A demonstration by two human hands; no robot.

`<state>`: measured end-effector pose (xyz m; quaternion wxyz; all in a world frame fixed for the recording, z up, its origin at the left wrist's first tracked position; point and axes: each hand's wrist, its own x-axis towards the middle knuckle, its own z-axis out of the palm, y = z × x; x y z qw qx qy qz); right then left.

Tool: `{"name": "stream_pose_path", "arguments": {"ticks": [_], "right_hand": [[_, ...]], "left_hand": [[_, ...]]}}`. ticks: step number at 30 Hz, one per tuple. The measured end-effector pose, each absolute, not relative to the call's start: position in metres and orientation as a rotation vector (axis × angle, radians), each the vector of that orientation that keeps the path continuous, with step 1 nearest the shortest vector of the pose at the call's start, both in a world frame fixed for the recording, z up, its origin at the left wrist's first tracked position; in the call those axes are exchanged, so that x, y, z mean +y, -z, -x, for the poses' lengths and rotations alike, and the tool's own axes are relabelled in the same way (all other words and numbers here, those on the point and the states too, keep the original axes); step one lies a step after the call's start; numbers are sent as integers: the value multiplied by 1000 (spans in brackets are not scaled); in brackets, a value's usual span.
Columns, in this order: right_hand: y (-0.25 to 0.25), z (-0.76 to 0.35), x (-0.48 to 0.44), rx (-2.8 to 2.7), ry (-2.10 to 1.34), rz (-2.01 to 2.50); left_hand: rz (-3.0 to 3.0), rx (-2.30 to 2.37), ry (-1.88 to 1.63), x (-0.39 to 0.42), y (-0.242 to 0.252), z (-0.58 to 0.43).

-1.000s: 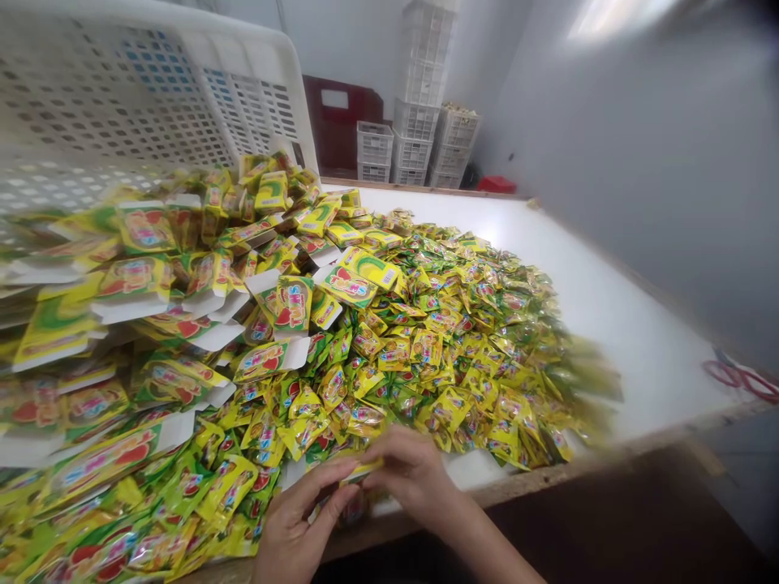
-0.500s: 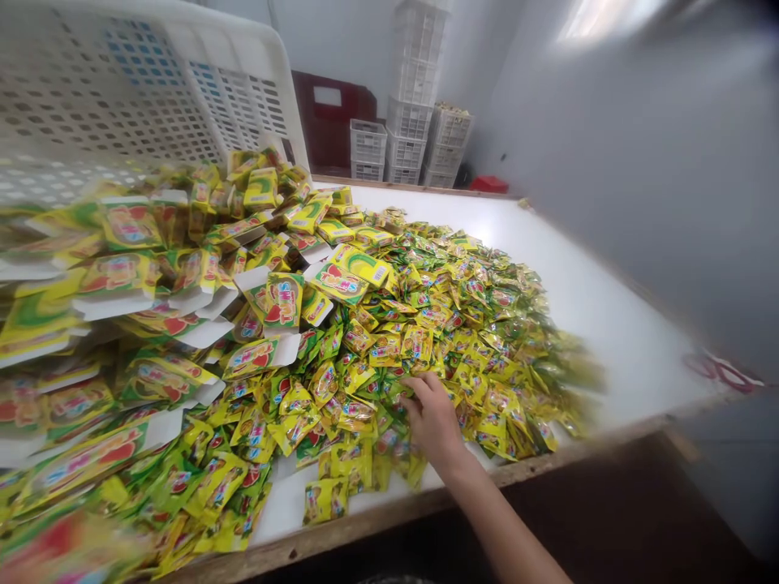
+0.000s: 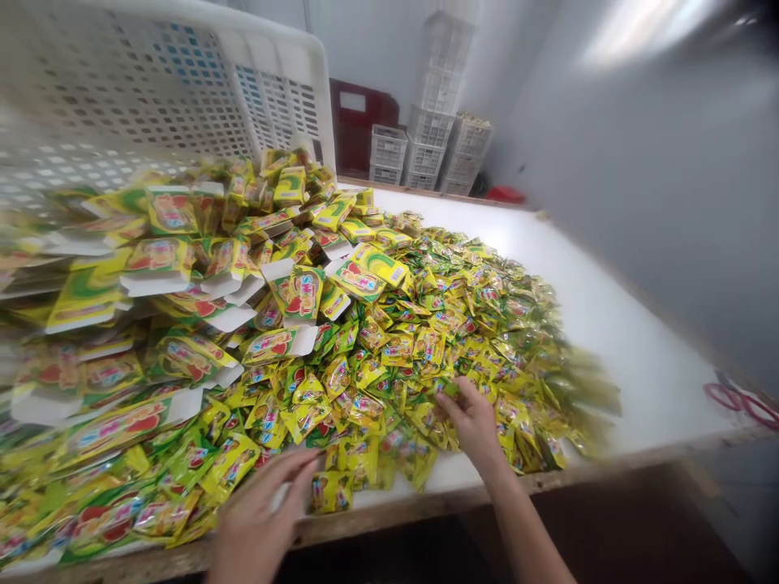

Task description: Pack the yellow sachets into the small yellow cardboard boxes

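My right hand [image 3: 471,422] is closed, thumb and fingers pinching a small green candy packet [image 3: 449,390] just over the loose pile. Around it lie many yellow and green candy packets [image 3: 398,350]. Slightly blurred, my left hand [image 3: 261,507] is at the table's front edge, fingers stretched to the right and thumb apart from them, with nothing visible in it. Close to its fingertips lies a yellow packet [image 3: 332,491]. A larger green and yellow bag [image 3: 109,519] with watermelon pictures rests left of that hand. Small printed cartons [image 3: 298,292], several with open white flaps, are heaped on the left.
A white perforated crate [image 3: 325,105] stands tilted behind the cartons. Red-handled scissors [image 3: 739,401] lie at the right of the white table [image 3: 645,357]. Stacked crates [image 3: 429,126], a dark red object [image 3: 359,122] and a grey wall [image 3: 639,146] are farther back.
My left hand has come into view at the front edge. My right hand has drawn a green packet up from the pile. The blurred bag at lower left now lies still; the view has shifted left.
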<state>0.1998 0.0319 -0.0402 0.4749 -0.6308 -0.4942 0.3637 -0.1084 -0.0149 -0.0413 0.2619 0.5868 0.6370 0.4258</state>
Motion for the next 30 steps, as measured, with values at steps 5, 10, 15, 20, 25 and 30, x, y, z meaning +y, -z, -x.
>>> {"name": "stream_pose_path", "arguments": {"ticks": [5, 10, 15, 20, 25, 30], "right_hand": [[32, -171, 13, -1048, -1274, 1386], [42, -123, 27, -932, -1430, 1317], [53, -107, 41, -1244, -1004, 1522], [57, -106, 37, -1343, -805, 1505], [58, -112, 33, -1222, -1030, 1422], [52, -110, 32, -1221, -1046, 1389]], "left_hand": [[-1831, 1790, -953, 45, 43, 47], [-1803, 1701, -906, 50, 46, 41], [-1756, 1575, -872, 48, 47, 53], [-1635, 1622, -899, 53, 43, 43], [-1466, 1516, -959, 43, 36, 30], [-1109, 1248, -1058, 31, 23, 41]]}}
